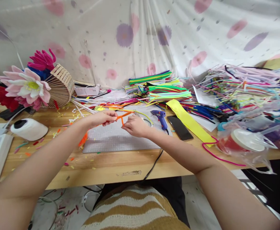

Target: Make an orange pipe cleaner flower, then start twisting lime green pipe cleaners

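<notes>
While the left hand (107,117) is pinching the left end of an orange pipe cleaner (125,114) between closed fingertips, the right hand (136,125) is curling inward, its fingertips closing on the tip of a short orange leg that is hanging down from it. The orange piece is showing a forked shape between the two hands, just above a grey gridded cutting mat (120,143) on the wooden desk (101,172). Beyond the right hand, a purple glue gun (162,118) is lying near a black smartphone (180,127), and a yellow strip (190,121) is stretching diagonally beside the phone. Bundles of colourful pipe cleaners (170,92) are lying along the back. On the left, a white thread spool (32,129) is resting on its side, and a fan-shaped wooden basket (64,84) is leaning beside a pink-and-white flower (26,84). Small coloured scraps are littering the desk around the spool.
</notes>
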`<state>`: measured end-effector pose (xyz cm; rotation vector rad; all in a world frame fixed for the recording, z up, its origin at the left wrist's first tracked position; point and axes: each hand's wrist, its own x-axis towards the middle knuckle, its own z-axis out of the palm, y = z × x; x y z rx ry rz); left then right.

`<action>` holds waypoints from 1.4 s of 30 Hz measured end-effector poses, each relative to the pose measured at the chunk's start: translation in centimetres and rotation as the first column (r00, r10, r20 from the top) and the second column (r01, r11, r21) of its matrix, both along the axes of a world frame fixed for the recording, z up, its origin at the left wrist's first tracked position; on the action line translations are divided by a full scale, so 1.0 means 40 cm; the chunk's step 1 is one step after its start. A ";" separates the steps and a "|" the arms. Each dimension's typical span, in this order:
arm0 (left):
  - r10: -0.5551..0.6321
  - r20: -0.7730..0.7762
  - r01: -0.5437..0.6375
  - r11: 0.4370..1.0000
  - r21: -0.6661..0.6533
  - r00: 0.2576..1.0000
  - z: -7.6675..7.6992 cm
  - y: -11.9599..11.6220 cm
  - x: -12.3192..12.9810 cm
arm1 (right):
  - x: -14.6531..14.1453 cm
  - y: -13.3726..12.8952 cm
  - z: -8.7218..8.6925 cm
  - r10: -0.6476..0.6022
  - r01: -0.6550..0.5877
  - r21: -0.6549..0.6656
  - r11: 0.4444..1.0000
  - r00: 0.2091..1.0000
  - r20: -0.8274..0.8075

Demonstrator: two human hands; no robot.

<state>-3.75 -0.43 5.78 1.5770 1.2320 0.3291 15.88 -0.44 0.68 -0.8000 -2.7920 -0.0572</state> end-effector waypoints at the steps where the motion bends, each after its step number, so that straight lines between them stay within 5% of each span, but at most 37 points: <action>1: -0.039 0.040 0.040 0.999 -0.028 0.998 0.002 -0.005 0.002 | 0.005 0.009 -0.013 -0.042 0.041 -0.024 0.999 0.999 -0.016; 5: -0.120 0.082 0.125 0.991 -0.056 0.989 -0.002 -0.017 0.020 | 0.027 0.054 -0.025 -0.154 0.148 -0.073 0.986 0.985 -0.079; 8: -0.080 0.133 0.070 0.995 0.077 0.988 -0.013 -0.015 0.041 | 0.039 0.074 -0.012 -0.158 0.130 -0.191 0.973 0.978 -0.139; 13: 0.015 0.208 -0.092 0.926 0.366 0.978 -0.021 0.001 0.055 | 0.061 0.078 0.006 -0.184 -0.031 -0.621 0.783 0.942 -0.279; 20: 0.115 0.123 -0.160 0.869 0.468 0.986 -0.075 0.026 0.047 | 0.049 0.028 -0.013 -0.356 -0.282 -0.697 0.659 0.699 -0.620; 26: 0.146 0.244 -0.214 0.935 0.282 0.959 -0.091 0.010 0.072 | 0.033 -0.004 -0.092 -0.443 -0.268 -0.776 0.571 0.695 -0.566; 30: -0.051 0.215 0.046 0.999 0.028 0.975 -0.054 -0.009 0.061 | 0.064 0.036 -0.095 -0.455 -0.308 -0.820 0.483 0.712 -0.535; 32: -0.174 0.121 0.182 0.982 -0.056 0.977 -0.046 -0.010 0.053 | 0.074 0.061 -0.069 -0.403 -0.276 -0.815 0.510 0.760 -0.510; 34: -0.223 0.019 0.224 0.972 -0.074 0.975 -0.051 -0.003 0.050 | 0.071 0.073 -0.029 -0.344 -0.181 -0.743 0.645 0.799 -0.493; 36: -0.160 -0.089 0.161 0.987 0.003 0.983 -0.064 0.009 0.051 | 0.057 0.062 0.013 -0.278 -0.054 -0.578 0.814 0.838 -0.470; 38: -0.017 -0.163 0.042 0.988 0.146 0.986 -0.076 0.022 0.053 | 0.041 0.034 0.041 -0.206 0.020 -0.404 0.914 0.882 -0.424; 40: 0.102 -0.116 -0.070 0.965 0.252 0.988 -0.078 0.029 0.050 | 0.029 0.002 0.043 -0.203 0.054 -0.346 0.937 0.888 -0.412; 42: 0.127 0.023 -0.129 0.964 0.232 0.992 -0.067 0.028 0.043 | 0.027 -0.017 0.021 -0.274 0.054 -0.446 0.893 0.852 -0.445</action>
